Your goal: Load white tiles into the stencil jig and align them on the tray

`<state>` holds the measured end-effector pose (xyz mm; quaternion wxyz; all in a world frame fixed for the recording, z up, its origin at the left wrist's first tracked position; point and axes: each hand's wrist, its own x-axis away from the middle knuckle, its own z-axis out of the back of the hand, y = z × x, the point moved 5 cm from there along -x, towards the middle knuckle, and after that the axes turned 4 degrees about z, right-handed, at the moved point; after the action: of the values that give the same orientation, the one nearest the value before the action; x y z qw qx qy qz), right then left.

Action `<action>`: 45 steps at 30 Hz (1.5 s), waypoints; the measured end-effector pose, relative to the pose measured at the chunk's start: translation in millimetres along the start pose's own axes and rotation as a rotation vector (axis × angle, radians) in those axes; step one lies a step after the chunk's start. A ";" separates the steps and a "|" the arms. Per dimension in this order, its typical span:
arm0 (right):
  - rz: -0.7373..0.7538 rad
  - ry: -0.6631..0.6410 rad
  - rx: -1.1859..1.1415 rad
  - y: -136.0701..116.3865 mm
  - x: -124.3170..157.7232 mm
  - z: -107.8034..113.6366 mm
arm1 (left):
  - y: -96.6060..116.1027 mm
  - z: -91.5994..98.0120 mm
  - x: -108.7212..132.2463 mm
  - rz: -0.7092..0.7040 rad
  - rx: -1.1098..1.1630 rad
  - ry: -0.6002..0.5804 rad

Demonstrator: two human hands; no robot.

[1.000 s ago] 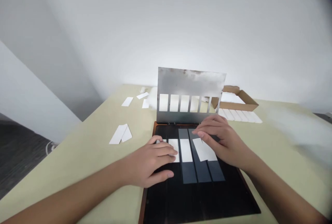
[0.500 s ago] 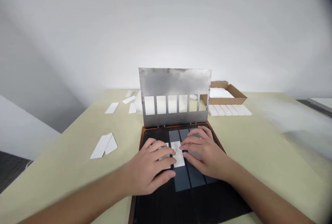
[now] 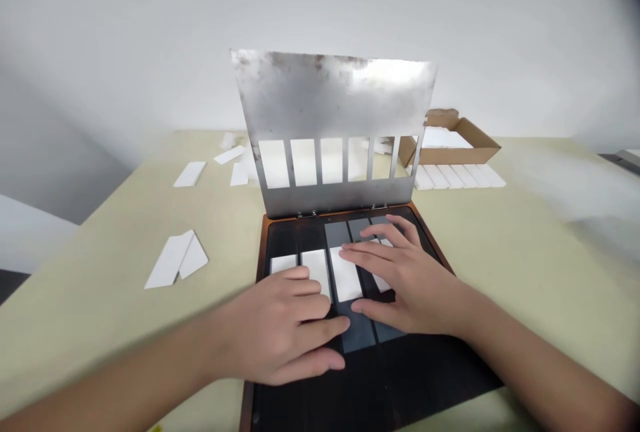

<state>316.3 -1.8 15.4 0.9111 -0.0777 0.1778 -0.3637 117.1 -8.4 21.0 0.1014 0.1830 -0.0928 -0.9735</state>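
A black board (image 3: 320, 392) with a brown edge lies in front of me, with several white cards in a row across it. My right hand (image 3: 407, 282) is open, fingers spread, its fingertips touching a white card (image 3: 346, 279) near the middle. Other cards to the right are partly hidden under that hand. My left hand (image 3: 280, 332) rests at the left, index finger and thumb stretched out and the other fingers bent, by another white card (image 3: 314, 262). Hinged at the board's back edge, a metal plate (image 3: 310, 95) with a row of rectangular windows stands raised.
Two overlapping white cards (image 3: 170, 262) lie on the table (image 3: 100, 325) at the left, with more loose cards (image 3: 190, 174) behind. At the back right, a cardboard box (image 3: 460, 155) holds white pieces. A row of white cards (image 3: 460, 177) lies before it.
The view has shifted closer, so the plate looks larger and higher. My left hand has drawn back toward me and its fingers bend more, uncovering cards. My right fingertips now reach onto the middle card.
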 end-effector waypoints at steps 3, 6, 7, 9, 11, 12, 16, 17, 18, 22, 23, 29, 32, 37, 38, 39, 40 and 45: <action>-0.003 0.000 0.020 -0.2 -1.2 0.3 | -0.2 0.0 -0.5 0.003 0.007 -0.008; 0.028 0.005 0.049 -2.4 -3.5 1.2 | 0.3 0.0 -1.1 -0.004 0.003 -0.004; 0.048 0.008 0.061 -3.5 -4.4 1.5 | 0.5 0.0 -1.2 -0.007 0.002 0.003; 0.090 0.018 0.090 -5.7 -6.0 1.7 | 0.8 -0.2 -1.1 -0.013 0.005 0.021; 0.122 0.024 0.114 -7.4 -7.1 1.3 | 1.1 -0.7 -0.9 -0.018 0.011 0.035; 0.130 0.025 0.122 -7.8 -7.5 1.1 | 1.2 -1.0 -0.7 -0.020 0.014 0.037; 0.138 0.020 0.140 -7.7 -7.7 0.8 | 1.5 -1.2 -0.7 -0.021 0.016 0.033; 0.138 0.022 0.142 -7.6 -7.6 1.0 | 1.6 -0.9 -0.8 -0.022 0.017 0.032; 0.139 0.027 0.142 -7.5 -7.5 1.4 | 1.6 -0.7 -0.9 -0.024 0.017 0.032; 0.147 0.043 0.144 -8.0 -6.9 1.7 | 1.7 -0.4 -1.1 -0.040 0.014 0.032; 0.149 0.045 0.145 -8.2 -6.7 1.5 | 1.8 -0.4 -1.0 -0.046 0.011 0.033; 0.157 0.051 0.148 -8.8 -6.2 1.1 | 3.3 -0.1 -0.5 -0.066 -0.001 0.039; 0.162 0.058 0.155 -9.0 -6.3 0.4 | 3.7 -0.3 -0.5 -0.066 -0.003 0.041; 0.166 0.048 0.160 -9.4 -5.8 -1.0 | 3.4 -0.3 -0.6 -0.071 -0.009 0.049; 0.167 0.046 0.162 -9.5 -5.8 -1.0 | 3.3 -0.1 -0.6 -0.071 -0.010 0.051; 0.167 0.043 0.164 -9.6 -5.7 -1.0 | 3.2 -0.1 -0.5 -0.070 -0.011 0.051; 0.169 0.040 0.167 -9.7 -5.7 -1.0 | 3.1 -0.1 -0.4 -0.070 -0.014 0.051; 0.166 0.033 0.174 -9.4 -6.0 -1.8 | 3.4 -0.9 0.6 -0.079 -0.009 0.048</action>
<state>305.6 -4.5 17.9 0.9383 0.0230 0.1664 -0.3022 117.5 -11.9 20.8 0.0658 0.2093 -0.0784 -0.9725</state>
